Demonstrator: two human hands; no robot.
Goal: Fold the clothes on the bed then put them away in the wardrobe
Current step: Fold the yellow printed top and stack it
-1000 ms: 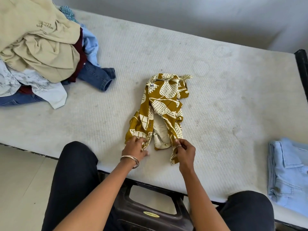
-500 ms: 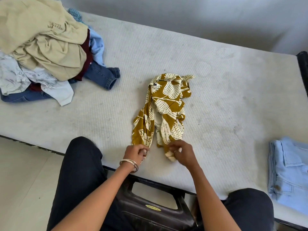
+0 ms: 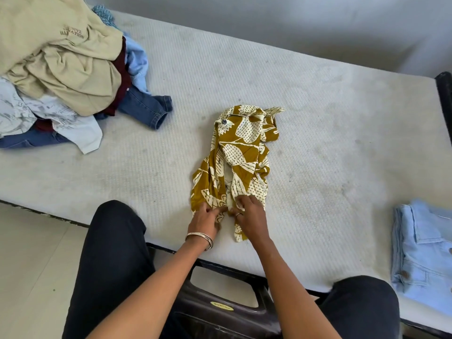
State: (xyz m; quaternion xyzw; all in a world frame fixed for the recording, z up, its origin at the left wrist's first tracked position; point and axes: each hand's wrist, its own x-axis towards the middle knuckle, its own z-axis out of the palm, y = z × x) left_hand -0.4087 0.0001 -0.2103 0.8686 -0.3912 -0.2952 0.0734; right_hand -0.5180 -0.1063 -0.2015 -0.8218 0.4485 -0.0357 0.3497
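Left hand [image 3: 206, 217] and right hand [image 3: 249, 216] both pinching near hem of mustard print garment [image 3: 234, 157], lying bunched mid-mattress [image 3: 318, 143]. Risk: twisted fabric gets folded in lumpy. Unfolded pile [image 3: 61, 77] far left, untouched.

A bare white quilted mattress [image 3: 305, 99] spans the scene on a black bed frame [image 3: 444, 94], visible at the right end and near edge. A plain grey wall [image 3: 293, 23] runs along the far side. Pale floor tiles [image 3: 31, 265] lie near left. A dark plastic stool [image 3: 220, 311] stands near centre. Lighting is soft and diffuse.
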